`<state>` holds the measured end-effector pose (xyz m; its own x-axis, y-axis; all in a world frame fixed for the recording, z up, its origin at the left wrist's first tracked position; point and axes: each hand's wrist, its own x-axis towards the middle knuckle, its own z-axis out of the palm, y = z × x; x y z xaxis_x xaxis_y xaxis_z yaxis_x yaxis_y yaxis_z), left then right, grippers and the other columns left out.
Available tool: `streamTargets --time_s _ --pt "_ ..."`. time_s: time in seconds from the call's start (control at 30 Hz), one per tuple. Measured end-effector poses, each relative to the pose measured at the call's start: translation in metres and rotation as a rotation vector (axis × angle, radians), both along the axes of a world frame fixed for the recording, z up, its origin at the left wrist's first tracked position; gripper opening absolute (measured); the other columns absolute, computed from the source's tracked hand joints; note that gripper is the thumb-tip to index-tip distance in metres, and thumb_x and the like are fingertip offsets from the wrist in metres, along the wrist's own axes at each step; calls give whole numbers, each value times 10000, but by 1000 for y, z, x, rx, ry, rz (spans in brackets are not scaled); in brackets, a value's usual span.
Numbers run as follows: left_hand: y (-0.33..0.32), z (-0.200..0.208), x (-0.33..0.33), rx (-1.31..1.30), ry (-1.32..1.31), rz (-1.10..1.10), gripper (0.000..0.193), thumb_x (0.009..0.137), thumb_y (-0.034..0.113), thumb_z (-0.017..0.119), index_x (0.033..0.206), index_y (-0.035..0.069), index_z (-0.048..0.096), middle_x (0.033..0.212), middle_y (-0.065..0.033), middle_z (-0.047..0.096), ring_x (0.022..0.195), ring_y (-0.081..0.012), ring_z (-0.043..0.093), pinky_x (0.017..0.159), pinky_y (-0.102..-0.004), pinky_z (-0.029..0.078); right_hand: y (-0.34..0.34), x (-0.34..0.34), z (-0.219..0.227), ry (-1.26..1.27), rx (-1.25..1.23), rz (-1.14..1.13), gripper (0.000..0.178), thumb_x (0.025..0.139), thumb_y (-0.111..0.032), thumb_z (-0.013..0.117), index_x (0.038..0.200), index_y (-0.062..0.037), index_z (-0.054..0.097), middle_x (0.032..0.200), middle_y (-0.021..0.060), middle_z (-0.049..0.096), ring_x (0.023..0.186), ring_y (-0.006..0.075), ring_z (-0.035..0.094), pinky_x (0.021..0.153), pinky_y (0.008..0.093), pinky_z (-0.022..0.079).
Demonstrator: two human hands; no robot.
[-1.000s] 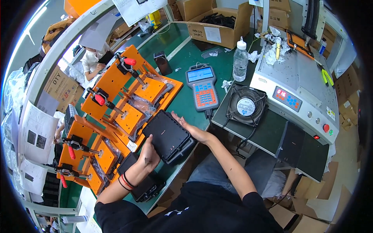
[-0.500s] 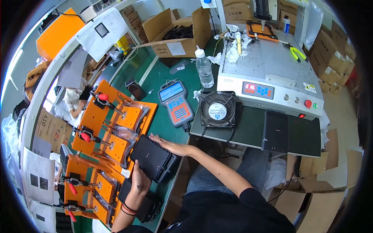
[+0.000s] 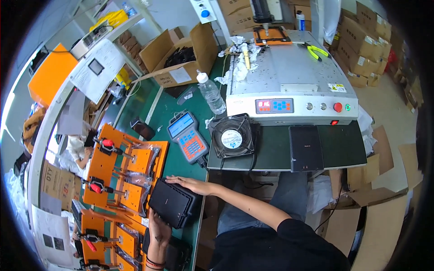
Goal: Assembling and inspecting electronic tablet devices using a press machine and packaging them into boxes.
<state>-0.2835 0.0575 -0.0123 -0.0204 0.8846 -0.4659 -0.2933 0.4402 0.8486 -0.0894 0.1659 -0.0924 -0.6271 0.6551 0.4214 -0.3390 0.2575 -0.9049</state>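
A stack of flat black rectangular panels (image 3: 171,204) lies tilted on the green bench, beside the orange clamp fixture (image 3: 141,198). My left hand (image 3: 159,229) grips its near-left edge, thumb up along the side. My right hand (image 3: 193,185) is on its far-right edge, with the fingers stretched along the rim and the palm against the corner. More black panels (image 3: 178,253) sit below, partly hidden by my left wrist. The undersides of my fingers are hidden.
Red-handled toggle clamps (image 3: 96,187) stand on the fixture. A handheld keypad device (image 3: 188,140), a water bottle (image 3: 211,95) and a black fan (image 3: 232,137) are beyond my hands. Another black panel (image 3: 306,149) rests before the grey machine (image 3: 289,72). An open carton (image 3: 181,61) stands behind.
The view has turned, so the bench and machine appear farther left. Both hands stay on the panel stack, which sits slightly lower in the picture.
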Motion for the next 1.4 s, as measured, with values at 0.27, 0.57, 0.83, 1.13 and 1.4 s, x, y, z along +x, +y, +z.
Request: streamTargets --time_s 0.27,0.57,0.83,1.13,1.4 --pt "-13 36 17 350 258 196 483 877 424 434 1222 88 391 1211 -76 448 1130 -260 418 929 -409 334 -131 137 13 212 -133 -302 452 889 -96 421 1323 -60 298 1280 97 432 1198 200 391 992 350 320" --pt "90 57 159 1041 506 -321 505 926 387 302 1256 6 272 1286 -183 306 1205 -278 303 1026 -404 234 -353 355 108 -612 280 -1739 183 807 -93 469 972 -48 534 982 117 588 950 260 568 829 352 434" --pt "135 58 267 988 815 -658 559 912 392 333 1271 -29 254 1284 -211 305 1159 -303 332 989 -383 230 -589 491 156 -1085 -464 -2580 204 795 -152 520 887 27 548 760 107 601 650 174 592 603 305 474" --pt "244 76 341 2023 2398 49 461 940 284 278 1277 -31 265 1316 -215 259 1246 -313 218 1013 -399 175 -620 563 70 -1299 -1139 -1648 496 721 -378 613 1054 -21 528 1027 168 586 996 301 532 852 352 403" --pt "252 105 420 1586 1513 -843 590 920 359 326 1355 1 151 1408 -218 106 1316 -338 75 1058 -392 86 -613 568 56 -1944 -1461 -2086 478 757 -304 573 1136 -28 477 1160 158 448 1063 373 452 841 454 422"
